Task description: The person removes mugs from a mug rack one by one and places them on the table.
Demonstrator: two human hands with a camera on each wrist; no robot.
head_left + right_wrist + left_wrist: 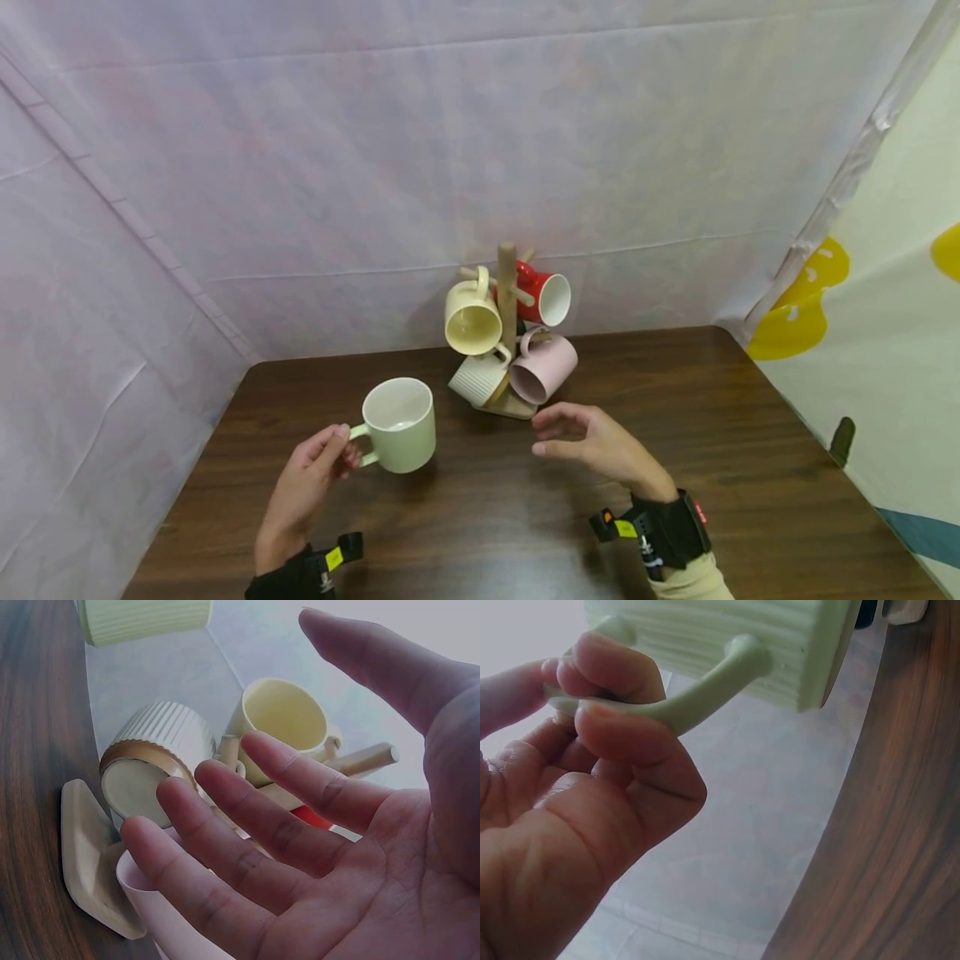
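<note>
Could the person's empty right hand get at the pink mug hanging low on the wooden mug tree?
Probably yes. The right hand hovers open just in front of the pink ceramic mug on the wooden mug tree, with only bare table between them.

left hand [570, 817] pinches handle [697, 697] of pale green ribbed mug [727, 630], held above dark wood table [900, 847].

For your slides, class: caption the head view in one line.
Left hand holds green mug by its handle; open right hand nears mug tree.
</note>
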